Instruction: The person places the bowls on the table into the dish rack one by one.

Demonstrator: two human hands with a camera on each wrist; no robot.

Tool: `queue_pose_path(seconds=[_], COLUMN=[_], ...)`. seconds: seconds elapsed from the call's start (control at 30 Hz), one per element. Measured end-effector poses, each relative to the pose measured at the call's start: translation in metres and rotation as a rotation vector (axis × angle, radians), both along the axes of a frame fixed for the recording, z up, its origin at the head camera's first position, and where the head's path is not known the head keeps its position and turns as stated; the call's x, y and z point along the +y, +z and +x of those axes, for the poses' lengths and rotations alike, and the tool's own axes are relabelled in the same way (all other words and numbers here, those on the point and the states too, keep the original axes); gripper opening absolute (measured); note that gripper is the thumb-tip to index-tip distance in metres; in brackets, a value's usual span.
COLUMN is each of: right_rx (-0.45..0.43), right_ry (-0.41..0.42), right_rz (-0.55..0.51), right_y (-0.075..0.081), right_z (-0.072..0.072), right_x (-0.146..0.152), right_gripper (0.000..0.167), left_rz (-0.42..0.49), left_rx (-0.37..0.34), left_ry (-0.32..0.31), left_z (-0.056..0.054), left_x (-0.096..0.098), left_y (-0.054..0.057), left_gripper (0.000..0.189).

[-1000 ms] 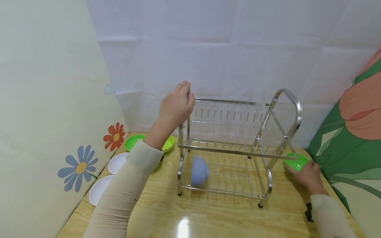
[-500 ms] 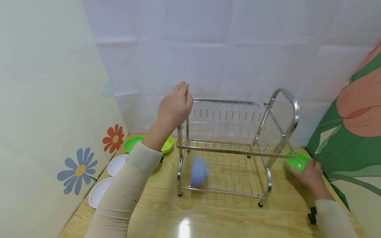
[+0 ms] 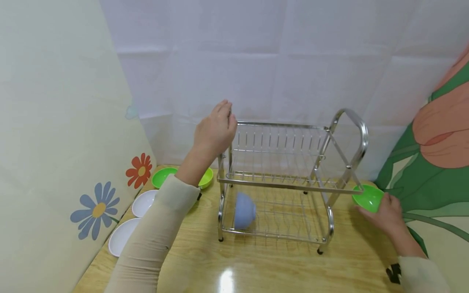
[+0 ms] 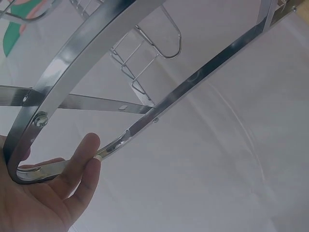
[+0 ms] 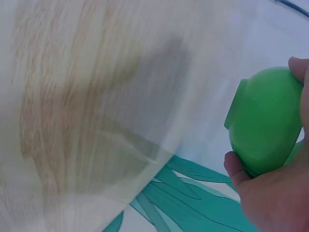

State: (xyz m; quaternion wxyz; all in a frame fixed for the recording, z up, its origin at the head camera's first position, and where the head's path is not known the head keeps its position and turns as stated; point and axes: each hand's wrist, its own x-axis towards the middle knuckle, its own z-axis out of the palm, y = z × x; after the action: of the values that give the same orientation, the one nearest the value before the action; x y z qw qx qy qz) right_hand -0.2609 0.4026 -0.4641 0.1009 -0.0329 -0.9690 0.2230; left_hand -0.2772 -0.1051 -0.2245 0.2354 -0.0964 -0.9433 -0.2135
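My left hand (image 3: 216, 131) grips the curved top of the metal dish rack (image 3: 271, 186) at its left end. In the left wrist view, the fingers (image 4: 79, 166) wrap around the chrome tube (image 4: 46, 170). On the far right, my right hand (image 3: 387, 215) holds a green bowl (image 3: 368, 198) by its side, beside the rack's right end. The right wrist view shows this bowl (image 5: 265, 121) with its foot facing left and a shadow on the table below. A light blue bowl (image 3: 244, 211) stands on its side at the left of the rack's lower tier.
On the table's left side are two white dishes (image 3: 122, 236), a green bowl (image 3: 163, 177) and a yellow-green bowl (image 3: 206, 178), partly behind my left arm. White cloth (image 3: 220, 61) hangs behind the rack. A flower-printed panel (image 3: 439, 162) rises close on the right.
My right forearm has shifted right and the hand has turned a little, with the green bowl tilting slightly. My left hand keeps its hold on the rack.
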Motion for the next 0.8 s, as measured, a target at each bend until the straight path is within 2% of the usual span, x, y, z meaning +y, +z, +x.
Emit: queue_pose_path(seconds=[0.4,0.57,0.8], right_rx=[0.116,0.153,0.161], right_ry=[0.071,0.101,0.129], right_rz=[-0.019,-0.021,-0.02], right_y=[0.013,0.019,0.028], right_z=[0.021,0.036,0.056], right_x=[-0.015,-0.02,-0.025], right_gripper=[0.115,0.114,0.111], left_rz=[0.012,0.019,0.023], left_rx=[0.014,0.025,0.036], left_ry=[-0.007,-0.007,-0.01], left_z=[-0.001,-0.002,-0.002], left_x=[-0.001,-0.001,0.0], left_y=[-0.001,-0.003,-0.005], left_gripper=[0.052,0.051,0.051])
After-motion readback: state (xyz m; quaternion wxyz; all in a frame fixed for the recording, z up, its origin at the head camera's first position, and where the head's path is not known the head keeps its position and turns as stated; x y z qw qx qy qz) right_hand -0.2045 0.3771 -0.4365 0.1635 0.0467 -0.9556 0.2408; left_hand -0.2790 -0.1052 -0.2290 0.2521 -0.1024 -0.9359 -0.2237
